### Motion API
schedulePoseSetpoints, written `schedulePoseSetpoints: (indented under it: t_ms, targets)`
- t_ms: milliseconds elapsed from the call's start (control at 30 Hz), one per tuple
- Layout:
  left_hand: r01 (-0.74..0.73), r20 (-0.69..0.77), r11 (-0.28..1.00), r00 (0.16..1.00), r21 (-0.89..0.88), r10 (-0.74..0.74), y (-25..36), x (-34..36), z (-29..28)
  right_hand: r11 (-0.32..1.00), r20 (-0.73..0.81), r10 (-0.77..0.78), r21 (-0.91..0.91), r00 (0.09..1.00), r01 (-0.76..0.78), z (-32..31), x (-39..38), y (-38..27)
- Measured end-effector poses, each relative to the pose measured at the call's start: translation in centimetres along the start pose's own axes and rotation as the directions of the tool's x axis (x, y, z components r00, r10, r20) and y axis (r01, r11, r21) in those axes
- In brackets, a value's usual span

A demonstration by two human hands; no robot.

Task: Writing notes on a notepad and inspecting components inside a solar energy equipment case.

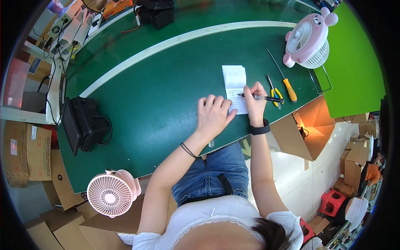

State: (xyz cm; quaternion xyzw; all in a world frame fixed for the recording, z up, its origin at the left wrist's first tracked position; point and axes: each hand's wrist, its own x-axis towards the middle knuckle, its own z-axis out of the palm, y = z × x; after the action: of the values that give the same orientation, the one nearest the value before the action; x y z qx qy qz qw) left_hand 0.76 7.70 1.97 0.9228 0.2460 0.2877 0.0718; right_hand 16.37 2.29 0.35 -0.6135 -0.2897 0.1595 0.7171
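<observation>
A small white notepad [236,78] lies on the green table, its top page flipped up and handwriting on the lined sheet below. My right hand [255,105] is closed around a black pen [268,98], whose tip touches the written lines. My left hand [213,114] rests flat with fingers spread, its fingertips at the pad's left edge and the thumb over its lower corner. Just right of my right hand are yellow-handled pliers [274,92]. Beyond them lies a screwdriver [289,88] with an orange-yellow handle.
A pink fan [306,39] stands at the far right, another pink fan [111,192] at the near left edge. Black devices [85,125] are stacked on the left. A white strip [179,37] crosses the green table [158,91]. An open cardboard box [298,133] sits below the right edge.
</observation>
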Motion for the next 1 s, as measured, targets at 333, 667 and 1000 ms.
schedulePoseSetpoints:
  t_ms: [333,667,1000]
  targets:
    - [-0.091,-0.006,0.993,0.996,0.074,0.091,0.2,-0.4,0.9,0.991,0.06,-0.054,-0.12,0.997,0.061,0.3,-0.1,0.5]
    - [-0.072,0.018,0.997,0.997,0.027,0.072,0.1,-0.2,1.1,0.957,0.099,-0.067,-0.274,0.993,0.092,0.4,0.2,1.3]
    - [-0.065,0.033,0.997,0.997,0.037,0.064,0.5,-0.3,1.1,0.961,0.085,-0.091,-0.256,0.992,0.11,0.3,0.1,1.1]
